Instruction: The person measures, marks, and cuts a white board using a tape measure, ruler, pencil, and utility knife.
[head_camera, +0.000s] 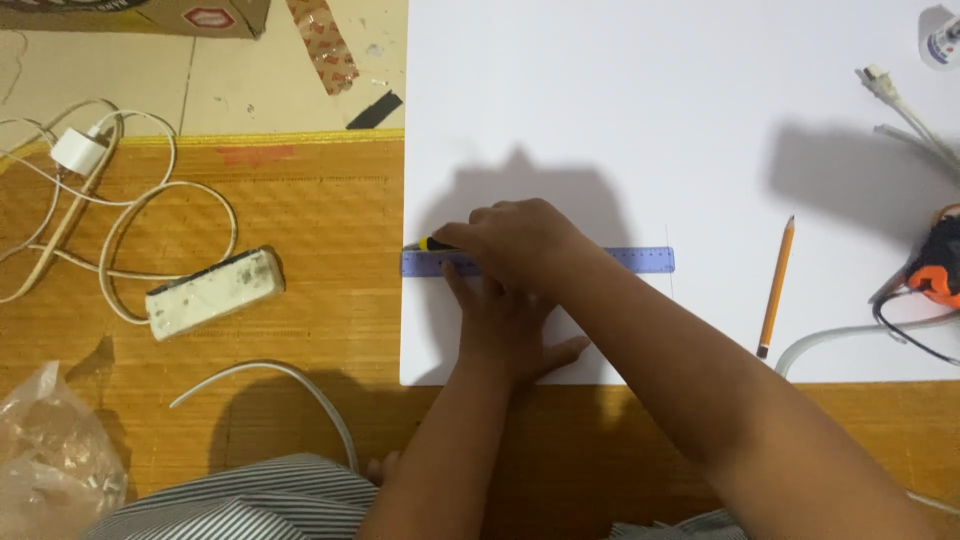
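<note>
A large white sheet (620, 110) lies on a woven orange mat. A blue ruler (645, 260) lies across its lower part, reaching the sheet's left edge. My left hand (505, 325) presses flat on the sheet, fingers on the ruler. My right hand (520, 240) crosses over it and grips a yellow-and-black cutter (425, 244), whose tip sits at the sheet's left edge just above the ruler. A faint pencil line runs down near the ruler's right end.
An orange pencil (775, 288) lies on the sheet at the right. An orange-and-black tool (935, 262) with cords sits at the right edge. A white power strip (213, 291) with looped cables lies left, and a clear plastic bag (50, 450) at the bottom left.
</note>
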